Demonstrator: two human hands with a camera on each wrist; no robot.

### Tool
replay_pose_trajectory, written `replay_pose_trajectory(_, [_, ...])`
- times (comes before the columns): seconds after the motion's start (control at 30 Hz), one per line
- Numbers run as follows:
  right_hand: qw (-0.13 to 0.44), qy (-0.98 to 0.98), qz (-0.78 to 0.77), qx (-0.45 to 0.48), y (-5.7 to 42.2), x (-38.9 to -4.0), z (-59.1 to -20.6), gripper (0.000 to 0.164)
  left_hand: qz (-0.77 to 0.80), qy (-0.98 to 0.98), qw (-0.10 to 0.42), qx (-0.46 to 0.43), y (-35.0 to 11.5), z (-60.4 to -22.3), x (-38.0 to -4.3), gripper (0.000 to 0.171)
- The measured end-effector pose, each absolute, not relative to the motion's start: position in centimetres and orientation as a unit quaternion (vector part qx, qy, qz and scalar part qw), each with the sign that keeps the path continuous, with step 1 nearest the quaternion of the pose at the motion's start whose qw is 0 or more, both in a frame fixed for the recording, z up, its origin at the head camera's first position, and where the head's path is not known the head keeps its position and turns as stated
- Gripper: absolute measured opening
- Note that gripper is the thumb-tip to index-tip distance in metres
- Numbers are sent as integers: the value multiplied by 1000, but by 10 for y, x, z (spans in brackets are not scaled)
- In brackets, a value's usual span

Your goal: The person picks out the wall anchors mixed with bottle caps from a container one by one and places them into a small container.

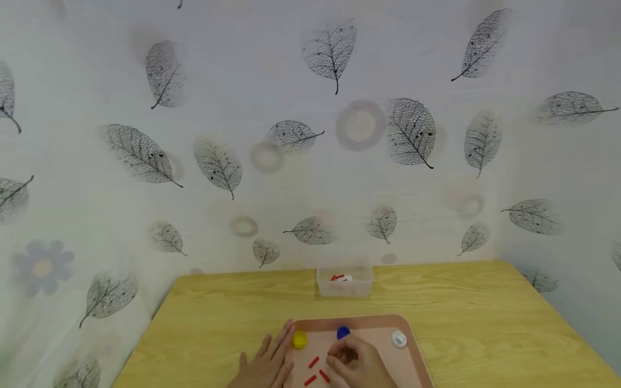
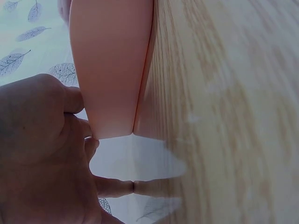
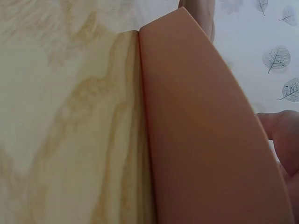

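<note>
Three red sticks I count on the pink tray, plus one yellow cap, one blue, one white. My left hand lies flat at the tray's edge; right hand curls, whether it's holding anything, can't tell.

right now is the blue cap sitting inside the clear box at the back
No, the blue cap lies on the pink tray, while the clear box stands apart behind it, holding small red and white pieces.
</note>
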State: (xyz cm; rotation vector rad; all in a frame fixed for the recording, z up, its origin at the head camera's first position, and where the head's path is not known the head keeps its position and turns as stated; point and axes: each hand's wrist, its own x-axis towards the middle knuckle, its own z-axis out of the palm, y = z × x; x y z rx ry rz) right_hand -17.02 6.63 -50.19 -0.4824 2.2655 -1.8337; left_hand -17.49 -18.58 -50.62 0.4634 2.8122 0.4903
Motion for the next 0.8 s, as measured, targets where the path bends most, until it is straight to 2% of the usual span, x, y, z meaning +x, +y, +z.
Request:
replay_pose_trajectory(0.23, [156, 755, -626, -115, 63, -171, -508, 24, 175, 962, 126, 166, -186, -502, -175, 62])
replay_pose_trajectory(0.47, [167, 770, -603, -125, 63, -168, -511, 23, 172, 964, 122, 163, -186, -502, -174, 60])
replay_pose_trajectory(0.8, [186, 789, -570, -135, 60, -168, -515, 14, 188, 960, 109, 178, -186, -501, -172, 59])
